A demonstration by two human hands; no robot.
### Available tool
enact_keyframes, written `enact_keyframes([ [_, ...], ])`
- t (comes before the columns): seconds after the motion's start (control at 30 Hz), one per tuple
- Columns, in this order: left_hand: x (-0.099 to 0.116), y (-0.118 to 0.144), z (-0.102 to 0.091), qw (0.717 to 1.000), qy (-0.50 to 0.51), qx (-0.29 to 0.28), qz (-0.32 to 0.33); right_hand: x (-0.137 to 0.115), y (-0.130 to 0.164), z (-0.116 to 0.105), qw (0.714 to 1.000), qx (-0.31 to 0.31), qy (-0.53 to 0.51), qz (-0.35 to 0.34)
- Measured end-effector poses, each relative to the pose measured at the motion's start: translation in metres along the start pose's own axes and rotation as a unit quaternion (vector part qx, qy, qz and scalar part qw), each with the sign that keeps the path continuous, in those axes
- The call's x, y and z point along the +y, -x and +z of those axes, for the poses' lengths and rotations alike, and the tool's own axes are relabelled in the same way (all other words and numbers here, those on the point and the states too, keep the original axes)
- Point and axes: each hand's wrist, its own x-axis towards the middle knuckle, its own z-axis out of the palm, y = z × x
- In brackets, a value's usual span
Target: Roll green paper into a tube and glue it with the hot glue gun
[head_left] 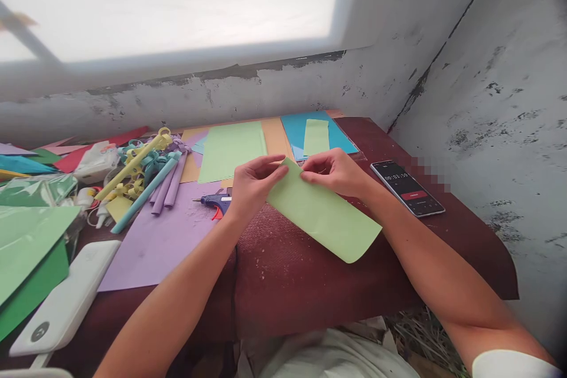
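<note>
A light green paper strip [325, 215] lies slanted on the dark red table [287, 283], its far end lifted. My left hand [253, 184] pinches the strip's far left corner. My right hand [333, 170] pinches the same far end from the right. Both thumbs and forefingers meet at that edge. A blue hot glue gun [215, 203] rests just left of my left hand, on a purple paper sheet [159, 245].
A phone [407, 188] showing a timer lies right of my right hand. Green [230, 149], orange and blue paper sheets [328, 130] lie at the back. Rolled paper tubes [148, 186], curled paper bits and a white power bank [66, 301] crowd the left. Walls close the back and right.
</note>
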Motion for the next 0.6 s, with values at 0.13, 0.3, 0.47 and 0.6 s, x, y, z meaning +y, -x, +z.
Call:
enact_keyframes([
  [0.13, -0.0012, 0.0007, 0.0003, 1.000, -0.005, 0.012, 0.015, 0.0001, -0.0001, 0.0006, 1.000, 0.008, 0.004, -0.002],
  [0.3, -0.0029, 0.0000, 0.0002, 0.999, -0.008, 0.021, 0.025, 0.0000, 0.0000, -0.0001, 1.000, 0.012, 0.002, 0.004],
  [0.47, -0.0046, -0.0002, 0.0007, 0.999, -0.010, 0.026, 0.033, 0.0011, -0.0006, 0.0003, 1.000, 0.012, 0.002, 0.005],
  [0.6, -0.0043, 0.0002, 0.0013, 0.999, -0.005, 0.033, 0.032, -0.0006, -0.0005, 0.0015, 1.000, 0.010, -0.001, 0.013],
])
